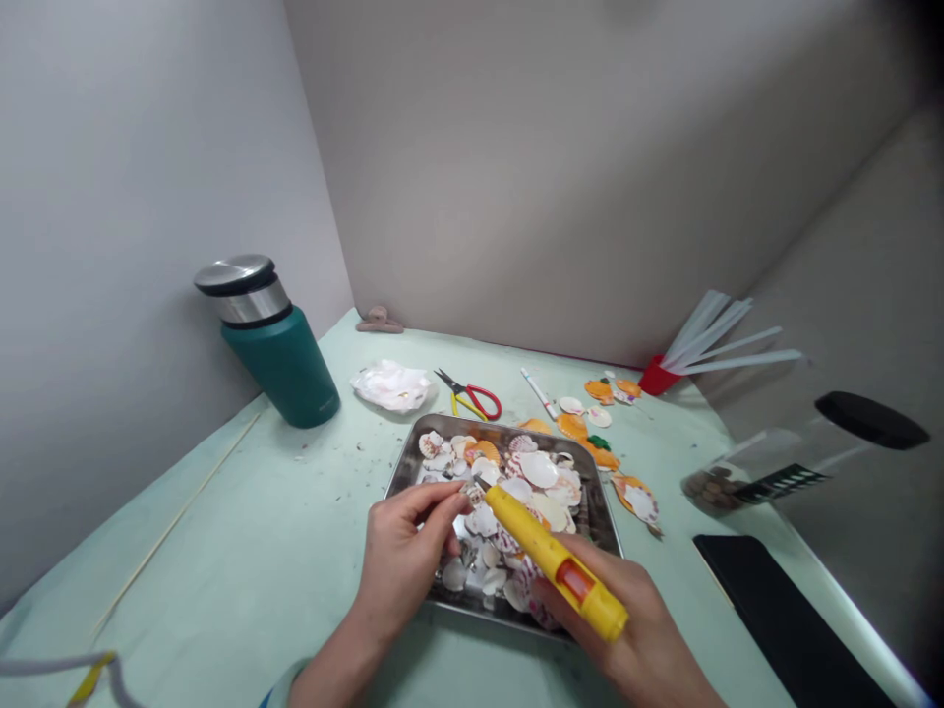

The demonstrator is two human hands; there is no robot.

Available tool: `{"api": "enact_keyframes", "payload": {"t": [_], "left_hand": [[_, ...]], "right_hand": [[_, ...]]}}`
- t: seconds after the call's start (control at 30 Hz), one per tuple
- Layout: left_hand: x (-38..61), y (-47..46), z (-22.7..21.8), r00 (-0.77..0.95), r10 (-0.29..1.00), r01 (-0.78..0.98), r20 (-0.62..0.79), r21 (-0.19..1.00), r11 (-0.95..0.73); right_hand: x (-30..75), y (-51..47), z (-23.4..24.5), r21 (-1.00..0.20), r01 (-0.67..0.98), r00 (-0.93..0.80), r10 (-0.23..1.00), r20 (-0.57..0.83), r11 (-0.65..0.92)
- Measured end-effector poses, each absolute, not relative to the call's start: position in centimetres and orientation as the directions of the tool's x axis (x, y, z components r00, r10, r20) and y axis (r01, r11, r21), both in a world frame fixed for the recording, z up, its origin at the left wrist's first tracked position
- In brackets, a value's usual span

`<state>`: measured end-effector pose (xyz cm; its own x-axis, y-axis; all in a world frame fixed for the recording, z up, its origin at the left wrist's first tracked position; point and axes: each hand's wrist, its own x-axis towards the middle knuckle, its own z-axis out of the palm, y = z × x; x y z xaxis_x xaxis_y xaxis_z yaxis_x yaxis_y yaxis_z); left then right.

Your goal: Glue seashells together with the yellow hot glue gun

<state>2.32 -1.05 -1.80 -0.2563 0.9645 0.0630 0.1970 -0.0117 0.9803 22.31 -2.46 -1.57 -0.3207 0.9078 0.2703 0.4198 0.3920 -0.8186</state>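
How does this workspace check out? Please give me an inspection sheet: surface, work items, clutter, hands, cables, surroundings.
Surface: pale green tabletop; dark specks left of the metal tray.
Work items: shells fill the tray; yellow glue gun, tip close to a small piece, contact unclear.
Clutter: green bottle, scissors, white packet, marker, red cup of translucent sticks, lidded jar, flat black object, thin stick.
Hands: left hand pinches the small piece; right hand grips the glue gun.
Cables: gray cable with yellow tag, near left corner.
Surroundings: plain gray walls; other people: nothing seen.

Glossy metal tray (404, 474), smooth plastic glue gun (537, 543), matt-bodied bottle (284, 366).
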Motion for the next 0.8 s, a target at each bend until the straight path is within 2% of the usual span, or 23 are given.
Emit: {"api": "enact_keyframes", "payload": {"t": [0.13, 0.2, 0.27, 0.37, 0.43, 0.5, 0.6, 0.77, 0.8], "left_hand": [[2.4, -1.1, -1.6, -0.277, 0.960, 0.199, 0.047, 0.980, 0.009], [2.4, -1.2, -1.3, -0.299, 0.954, 0.180, 0.025, 0.983, 0.031], [2.4, -1.2, -1.1, -0.318, 0.948, 0.157, 0.005, 0.986, 0.048], [2.4, -1.3, -0.7, -0.329, 0.944, 0.141, -0.003, 0.989, 0.052], [2.4, -1.3, -0.7, -0.330, 0.944, 0.134, -0.003, 0.990, 0.050], [2.4, -1.2, -0.7, -0.333, 0.943, 0.123, -0.004, 0.991, 0.047], [2.4, -1.2, -0.7, -0.337, 0.942, 0.111, -0.009, 0.993, 0.049], [2.3, -1.3, -0.8, -0.353, 0.935, 0.092, 0.001, 0.995, 0.034], [2.3, -1.3, -0.8, -0.360, 0.933, 0.089, 0.002, 0.995, 0.033]], "right_hand": [[23.3, -2.2, -1.9, -0.786, 0.467, -0.368, 0.897, 0.245, 0.406], [24.2, -1.8, -2.0, -0.718, 0.561, -0.367, 0.902, 0.229, 0.411], [25.1, -1.4, -1.9, -0.570, 0.702, -0.385, 0.901, 0.202, 0.428], [25.8, -0.8, -1.3, -0.280, 0.858, -0.404, 0.902, 0.152, 0.431], [26.0, -0.5, -1.0, -0.134, 0.892, -0.418, 0.901, 0.113, 0.431], [26.2, -0.4, -0.6, -0.039, 0.889, -0.452, 0.888, 0.084, 0.456], [26.6, -0.2, 0.5, 0.002, 0.855, -0.517, 0.853, 0.069, 0.518], [24.4, 0.9, 3.7, -0.097, 0.783, -0.599, 0.787, 0.145, 0.614], [23.4, 1.3, 4.2, -0.101, 0.774, -0.614, 0.780, 0.123, 0.625]]}}
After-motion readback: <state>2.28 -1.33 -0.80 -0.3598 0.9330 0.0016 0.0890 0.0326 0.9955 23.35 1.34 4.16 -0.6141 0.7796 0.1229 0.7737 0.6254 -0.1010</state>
